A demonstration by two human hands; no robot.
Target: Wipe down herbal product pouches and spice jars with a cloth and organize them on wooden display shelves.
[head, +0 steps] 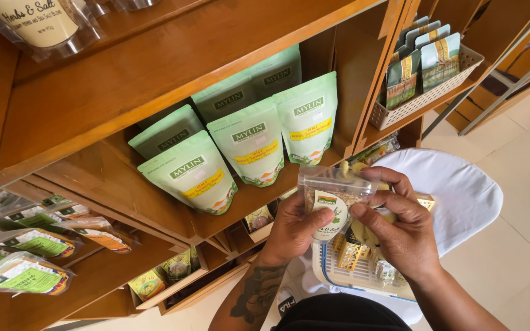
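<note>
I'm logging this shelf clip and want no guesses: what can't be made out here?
All in the head view:
- Clear pouch: lower part covered by left hand and right hand.
- White basket: contents mostly behind the hands.
- Jar: cut off by the top edge.
- Lower-shelf packets: blurred, partly cut by the left edge.

We look down on a warm brown wooden shelving unit [154, 67] whose boards slope across most of the view, with a second wooden rack [369, 67] standing just beside it on the right. Below lies a floor [516, 159] of pale, large tiles, evenly lit, and a white cloth-covered seat [461, 190] stands on it near the shelves
</note>
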